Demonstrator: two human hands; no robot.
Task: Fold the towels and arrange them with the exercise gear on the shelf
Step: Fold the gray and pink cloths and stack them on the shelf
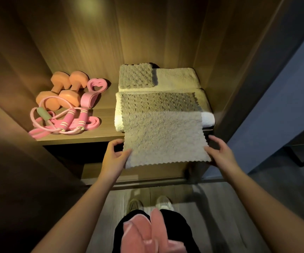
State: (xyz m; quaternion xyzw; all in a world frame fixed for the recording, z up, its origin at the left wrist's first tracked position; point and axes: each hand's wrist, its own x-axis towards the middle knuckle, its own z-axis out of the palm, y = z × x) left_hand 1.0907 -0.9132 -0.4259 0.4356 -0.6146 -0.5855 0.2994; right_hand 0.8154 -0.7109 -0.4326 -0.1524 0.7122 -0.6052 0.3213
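Wooden wardrobe shelf [103,114], lit warmly from above, seen from the head camera looking down.

Task object: a grey towel [163,136] with a scalloped edge. Its far half lies flat on a folded white towel [208,118] at the front right of the shelf. Its near half reaches out past the shelf lip, held level in the air. This suits a half-fold: the resting half is anchored by its own weight, so the free half can probably be carried up and over it.

Grip: the left hand [115,154] pinches the near left corner and the right hand [218,152] the near right corner. Each thumb lies at the towel's side edge and the fingers curl beside or beneath it. How far they reach under the cloth cannot be seen. Both grips are narrow and closed on the cloth, and the matched corners keep the edge straight.

Behind it: a second white towel [176,77] bears a small grey towel [135,76], already folded, on its left part.

Left side, well apart from the towels: orange dumbbells [65,88], a pink heart-shaped band [96,88] and a pink skipping rope [69,119] are grouped together, touching and overlapping. This leaves the right side of the shelf to the towels.

Foreground: a pink cloth [144,234] hangs at the person's waist, apparently waiting its turn.
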